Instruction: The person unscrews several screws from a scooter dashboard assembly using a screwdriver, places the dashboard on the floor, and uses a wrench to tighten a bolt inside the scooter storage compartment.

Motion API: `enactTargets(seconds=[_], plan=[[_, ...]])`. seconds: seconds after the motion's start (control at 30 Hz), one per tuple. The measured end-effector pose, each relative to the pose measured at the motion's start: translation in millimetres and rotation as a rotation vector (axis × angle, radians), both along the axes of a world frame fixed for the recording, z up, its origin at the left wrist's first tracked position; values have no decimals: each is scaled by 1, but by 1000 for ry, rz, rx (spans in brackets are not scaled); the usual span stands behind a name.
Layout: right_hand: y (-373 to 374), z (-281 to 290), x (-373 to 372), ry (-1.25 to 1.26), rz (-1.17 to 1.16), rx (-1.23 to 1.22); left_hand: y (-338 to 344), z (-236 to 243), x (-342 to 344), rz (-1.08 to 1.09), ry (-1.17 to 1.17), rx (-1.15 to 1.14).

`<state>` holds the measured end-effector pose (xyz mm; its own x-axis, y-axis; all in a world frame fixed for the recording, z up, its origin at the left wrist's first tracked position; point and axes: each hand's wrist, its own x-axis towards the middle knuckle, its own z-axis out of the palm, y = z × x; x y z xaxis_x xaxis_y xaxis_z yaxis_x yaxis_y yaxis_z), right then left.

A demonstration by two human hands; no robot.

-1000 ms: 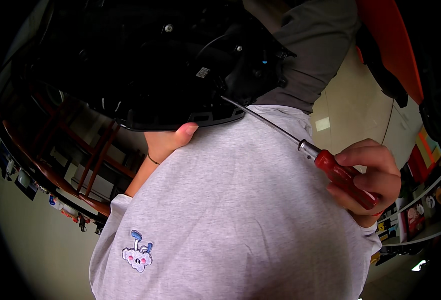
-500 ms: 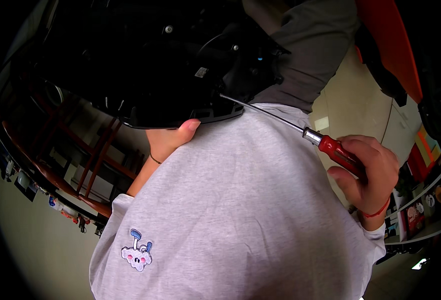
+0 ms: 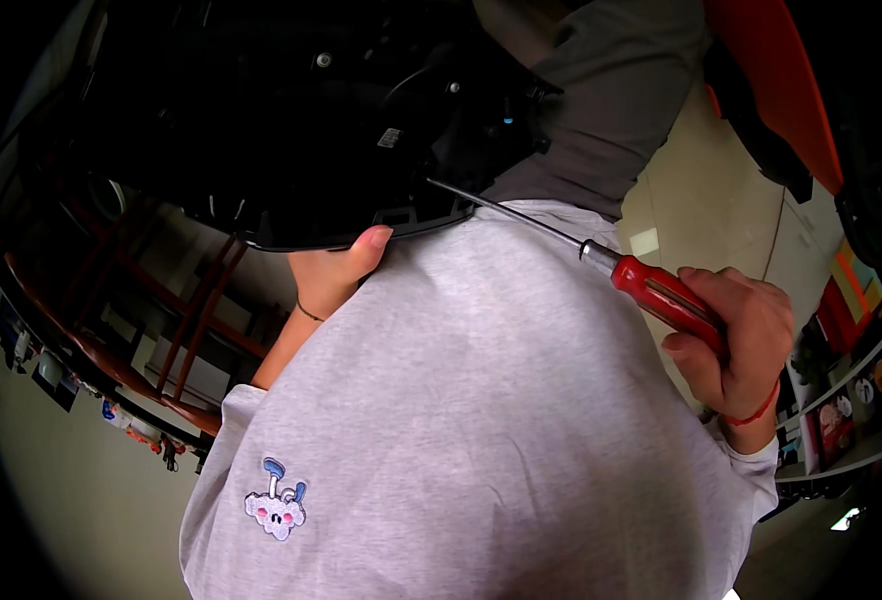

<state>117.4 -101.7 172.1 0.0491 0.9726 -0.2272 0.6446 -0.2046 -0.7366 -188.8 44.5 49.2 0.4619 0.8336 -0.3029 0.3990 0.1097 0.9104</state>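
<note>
A large black plastic panel (image 3: 261, 140) with screws and a small pale label lies at the top, its near edge against my shirt. Holding that edge is my left hand (image 3: 336, 265), thumb on top and the other fingers hidden beneath. My right hand (image 3: 736, 330) is wrapped round the red handle of a long screwdriver (image 3: 666, 293). The metal shaft slants up and left, and its tip meets the dark inside of the panel near the label. Whether the tip sits in a screw cannot be made out.
A reddish-brown wooden chair (image 3: 196, 330) stands at the left. At the upper right is an orange and black part (image 3: 786, 90). Shelves (image 3: 846, 455) with small items line the right side. My grey-trousered leg (image 3: 611, 110) extends beyond the panel above the pale floor.
The panel and my left hand have shifted slightly up and left in view. The screwdriver's handle has turned and moved a little left, with my right hand's grip further back on it.
</note>
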Motion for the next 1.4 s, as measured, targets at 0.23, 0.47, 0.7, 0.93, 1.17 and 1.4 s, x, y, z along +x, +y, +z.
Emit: enactTargets(seconds=[0.23, 0.47, 0.7, 0.93, 1.17, 1.4], plan=[[3, 1, 1, -98, 84, 56, 3, -3, -5, 33, -30, -24], [15, -9, -1, -3, 53, 63, 4, -5, -13, 48, -8, -88], [8, -6, -2, -105, 100, 40, 3, -16, -16, 17, -8, -41], [20, -16, -8, 89, -30, 143, 3, -16, -19, 37, -48, -130], [-2, 18, 22, 202, -198, 114, -2, -21, -19, 48, -53, -69], [28, 12, 8, 386, 56, 180, 1, -21, -23, -139, 40, 11]])
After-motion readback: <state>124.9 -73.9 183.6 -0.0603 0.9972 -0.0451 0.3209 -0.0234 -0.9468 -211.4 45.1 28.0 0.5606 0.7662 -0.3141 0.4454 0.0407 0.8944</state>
